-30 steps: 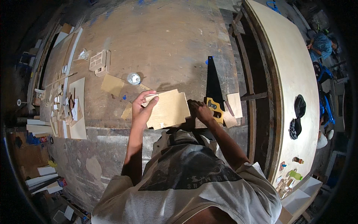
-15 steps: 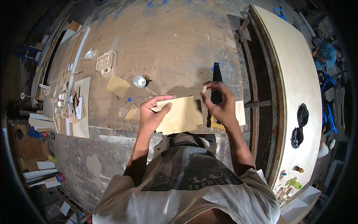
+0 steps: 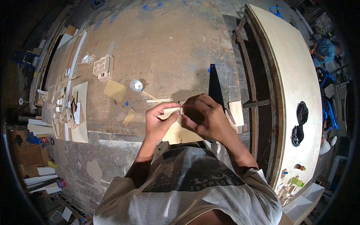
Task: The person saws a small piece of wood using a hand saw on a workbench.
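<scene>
Container holds whitish contents; left hand pinches wooden board, right hand's grip I cannot tell

The head camera looks down from the person's own head — the T-shirt fills the bottom, very close up. The left hand and right hand are near, around the middle. The view is wide — the wooden tabletop stretches away above them.
</scene>
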`<act>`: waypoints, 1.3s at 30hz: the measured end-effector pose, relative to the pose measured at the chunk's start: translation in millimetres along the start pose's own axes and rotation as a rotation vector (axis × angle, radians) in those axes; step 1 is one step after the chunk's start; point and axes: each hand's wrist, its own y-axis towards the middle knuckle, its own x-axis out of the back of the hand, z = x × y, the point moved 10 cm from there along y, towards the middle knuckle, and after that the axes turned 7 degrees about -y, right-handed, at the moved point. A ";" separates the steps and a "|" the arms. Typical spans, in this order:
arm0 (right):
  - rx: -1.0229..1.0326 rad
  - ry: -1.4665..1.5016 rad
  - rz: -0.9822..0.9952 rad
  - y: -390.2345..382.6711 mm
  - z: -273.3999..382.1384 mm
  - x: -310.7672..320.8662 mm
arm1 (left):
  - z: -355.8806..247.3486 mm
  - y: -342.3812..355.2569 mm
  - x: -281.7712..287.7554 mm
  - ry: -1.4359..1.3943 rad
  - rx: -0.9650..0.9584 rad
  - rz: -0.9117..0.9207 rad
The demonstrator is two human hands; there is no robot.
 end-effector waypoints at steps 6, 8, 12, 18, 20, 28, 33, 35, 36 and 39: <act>-0.066 0.066 0.045 -3.3 -4.6 3.7 | 1.5 0.2 -6.4 -0.031 0.034 0.017; -0.063 0.055 0.063 -3.2 -4.3 3.8 | 2.2 0.5 -8.0 -0.021 0.025 0.027; -0.096 0.041 0.066 -6.1 -6.3 4.9 | 5.9 2.2 -11.0 0.024 0.041 0.052; -0.105 0.022 0.006 -10.4 -20.0 10.5 | 24.0 5.4 -11.4 -0.113 0.071 0.022; -0.045 -0.117 -0.003 -11.4 -21.9 12.8 | 27.9 7.1 -12.4 -0.095 0.071 0.030; 0.042 -0.145 0.129 -11.1 -15.6 3.1 | 34.1 9.0 -10.5 -0.005 0.101 0.036; 0.019 -0.169 0.138 -11.1 -18.9 -1.6 | 38.1 7.1 -17.2 -0.021 0.109 0.092; -0.050 -0.098 0.079 -10.6 -26.2 1.8 | 39.2 5.0 -19.8 -0.042 0.123 0.085; -0.052 -0.099 0.077 -10.6 -26.2 1.4 | 40.1 4.7 -20.6 -0.066 0.137 0.080; -0.133 -0.021 0.029 -13.2 -32.3 3.0 | 36.4 4.9 -18.1 -0.024 0.109 0.058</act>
